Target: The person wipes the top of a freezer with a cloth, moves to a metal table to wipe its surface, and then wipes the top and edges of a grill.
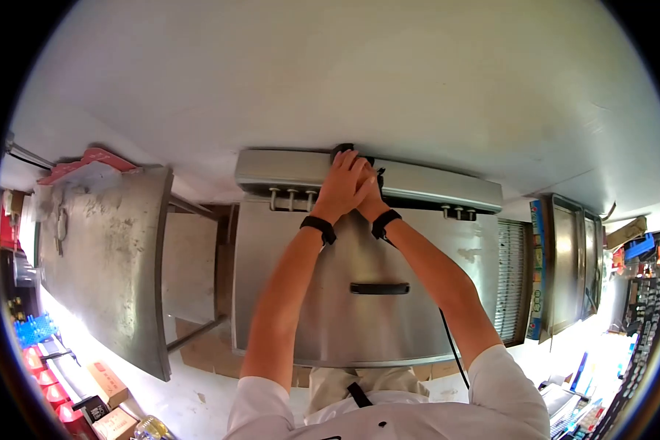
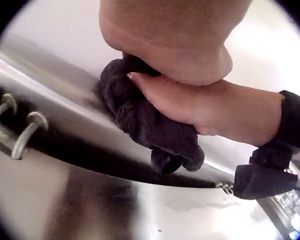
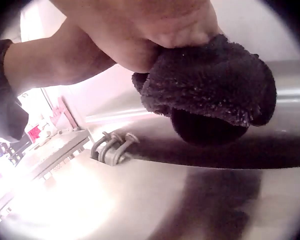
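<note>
A dark, fluffy cloth (image 3: 205,80) is bunched on the long metal ledge (image 1: 447,182) behind a steel lid. My right hand (image 1: 372,198) grips it, with the thumb laid along its pile in the left wrist view. Over the right hand lies my left hand (image 1: 337,191), its fingers fairly straight and slanting across toward the far side. Below the bunched cloth (image 2: 145,115) shows a smooth black rounded part (image 2: 166,161). Most of the right fingers are hidden under the left hand and the cloth.
The steel lid (image 1: 293,308) has a black handle (image 1: 379,288) near me and metal hinges (image 1: 292,198) along its back. A white wall (image 1: 345,73) rises behind the ledge. At left stands a stained metal panel (image 1: 106,257); at right, another steel cabinet (image 1: 567,264).
</note>
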`<act>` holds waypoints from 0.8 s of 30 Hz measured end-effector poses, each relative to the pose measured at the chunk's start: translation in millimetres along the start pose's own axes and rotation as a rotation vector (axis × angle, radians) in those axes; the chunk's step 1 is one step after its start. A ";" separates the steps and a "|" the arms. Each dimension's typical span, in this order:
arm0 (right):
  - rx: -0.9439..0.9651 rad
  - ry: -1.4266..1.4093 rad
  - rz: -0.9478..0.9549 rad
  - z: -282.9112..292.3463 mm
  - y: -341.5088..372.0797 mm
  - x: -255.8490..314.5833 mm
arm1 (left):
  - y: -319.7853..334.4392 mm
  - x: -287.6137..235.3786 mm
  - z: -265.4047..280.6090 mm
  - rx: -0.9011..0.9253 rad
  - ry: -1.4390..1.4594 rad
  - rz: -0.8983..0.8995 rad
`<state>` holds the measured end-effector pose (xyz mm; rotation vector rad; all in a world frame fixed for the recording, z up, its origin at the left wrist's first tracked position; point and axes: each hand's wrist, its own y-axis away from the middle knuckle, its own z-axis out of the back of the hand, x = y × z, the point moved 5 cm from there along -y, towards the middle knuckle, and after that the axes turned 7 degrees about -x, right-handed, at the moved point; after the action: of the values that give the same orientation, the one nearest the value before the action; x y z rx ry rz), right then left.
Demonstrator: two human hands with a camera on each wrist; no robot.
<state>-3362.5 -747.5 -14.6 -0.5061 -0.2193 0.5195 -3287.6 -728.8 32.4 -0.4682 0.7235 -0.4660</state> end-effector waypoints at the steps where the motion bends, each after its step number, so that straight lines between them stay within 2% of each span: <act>1: 0.052 0.012 -0.043 -2.7 -9.6 15.8 | 1.6 9.9 11.3 0.003 -0.010 -0.004; 6: 0.136 -0.040 -0.170 -35.0 -47.4 78.1 | 11.4 64.3 72.6 0.034 0.154 0.094; 8: 0.065 -0.205 -0.121 -90.5 -58.8 100.1 | 19.4 93.3 90.0 -0.009 0.084 0.110; 10: 0.067 -0.386 -0.109 -92.9 -76.6 134.9 | 33.3 122.7 113.4 -0.081 -0.012 0.091; 14: 0.011 -0.230 -0.108 -82.9 -110.5 203.3 | 53.0 151.1 167.7 -0.054 -0.019 0.200; 17: 0.009 -0.110 -0.056 -73.8 -114.8 208.0 | 57.5 162.8 170.8 -0.074 0.072 0.231; 18: 0.013 -0.121 -0.058 -70.5 -112.6 204.1 | 61.5 162.9 165.1 -0.068 0.065 0.238; 20: 0.079 -0.288 -0.036 -63.2 -111.4 176.9 | 57.1 168.6 150.7 -0.186 0.202 0.319; 24: 0.089 -0.134 0.051 -56.4 -92.3 137.3 | 45.2 168.7 113.0 -0.080 -0.028 0.280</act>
<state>-3189.1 -767.5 -5.3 -0.3909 -0.3104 0.6115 -3085.2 -758.4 -4.8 -0.4391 0.7696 -0.1684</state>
